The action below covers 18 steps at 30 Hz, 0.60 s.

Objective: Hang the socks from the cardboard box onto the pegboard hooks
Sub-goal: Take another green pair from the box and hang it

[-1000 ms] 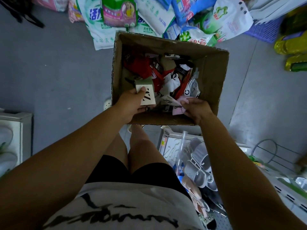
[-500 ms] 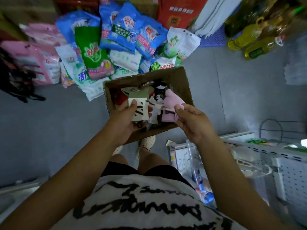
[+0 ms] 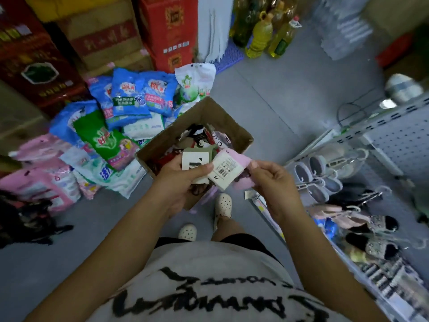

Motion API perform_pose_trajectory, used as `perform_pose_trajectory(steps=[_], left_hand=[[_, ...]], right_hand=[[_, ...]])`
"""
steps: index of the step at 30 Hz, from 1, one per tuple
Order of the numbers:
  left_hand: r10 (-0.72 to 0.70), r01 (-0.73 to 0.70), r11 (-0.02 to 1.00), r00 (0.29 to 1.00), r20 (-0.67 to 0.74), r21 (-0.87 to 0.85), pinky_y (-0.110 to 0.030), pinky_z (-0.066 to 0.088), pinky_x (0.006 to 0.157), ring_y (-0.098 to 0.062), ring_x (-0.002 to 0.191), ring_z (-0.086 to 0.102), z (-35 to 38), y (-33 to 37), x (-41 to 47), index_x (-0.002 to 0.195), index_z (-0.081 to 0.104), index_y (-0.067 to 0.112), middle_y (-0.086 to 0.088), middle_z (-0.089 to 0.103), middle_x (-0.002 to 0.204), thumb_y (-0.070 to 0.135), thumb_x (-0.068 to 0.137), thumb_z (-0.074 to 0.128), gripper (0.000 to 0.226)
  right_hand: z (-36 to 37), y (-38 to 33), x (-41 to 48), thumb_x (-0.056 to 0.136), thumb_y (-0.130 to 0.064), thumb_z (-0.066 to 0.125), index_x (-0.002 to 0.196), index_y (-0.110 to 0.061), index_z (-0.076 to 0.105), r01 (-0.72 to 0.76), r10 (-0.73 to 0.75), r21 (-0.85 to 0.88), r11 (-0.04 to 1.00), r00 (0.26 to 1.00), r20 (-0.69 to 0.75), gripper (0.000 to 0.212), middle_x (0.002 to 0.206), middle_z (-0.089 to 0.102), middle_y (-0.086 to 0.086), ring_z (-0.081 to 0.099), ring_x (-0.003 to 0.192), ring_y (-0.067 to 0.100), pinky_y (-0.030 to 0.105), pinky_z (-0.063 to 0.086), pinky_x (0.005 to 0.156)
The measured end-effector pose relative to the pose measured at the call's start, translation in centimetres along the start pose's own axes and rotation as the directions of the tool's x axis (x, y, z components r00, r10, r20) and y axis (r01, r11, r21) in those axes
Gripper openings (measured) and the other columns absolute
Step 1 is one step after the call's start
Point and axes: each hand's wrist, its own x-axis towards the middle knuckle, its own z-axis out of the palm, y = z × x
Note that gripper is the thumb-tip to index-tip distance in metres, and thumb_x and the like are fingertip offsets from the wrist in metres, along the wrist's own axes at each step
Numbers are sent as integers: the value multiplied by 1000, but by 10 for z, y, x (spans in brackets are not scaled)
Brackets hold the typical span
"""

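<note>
Grey floor (image 3: 278, 94); left hand (image 3: 178, 183) holds green sock (image 3: 204, 151), right hand (image 3: 271, 182) pink sock (image 3: 239, 159): two.

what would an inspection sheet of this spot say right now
surface: grey floor, the person stands on it
job's things: cardboard box open, socks inside; green socks and pink socks held above it; pegboard at right
clutter: detergent bags and oil bottles behind the box
hands: left hand grips the green socks; right hand pinches the pink socks
cables: nothing seen
surroundings: stacked cartons at back; slippers hang at right
</note>
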Motion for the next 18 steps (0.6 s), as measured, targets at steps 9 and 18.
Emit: perform_pose_trajectory(steps=[9,18], left_hand=[[-132,111,988,969,210,108,-44,52,82,-33,94,69,66,-17,-35,112,69,10,-20,76,104,6,86,74,27],[-355,199,910,827,437,363,-34,57,64,-20,79,71,155,-69,-60,121,66,14,-12,74,105,31,91,69,35]], right_hand=[[-51,30,-89,71,-29,84,131,-18,64,464,-456,-378,801,882,115,64,156,43,-4,35,144,0,23,34,116],[-132,71,-129,77,-20,79,105,-6,77,496,-604,-355,792,718,-346,31,132,65,10,56,129,25,47,46,106]])
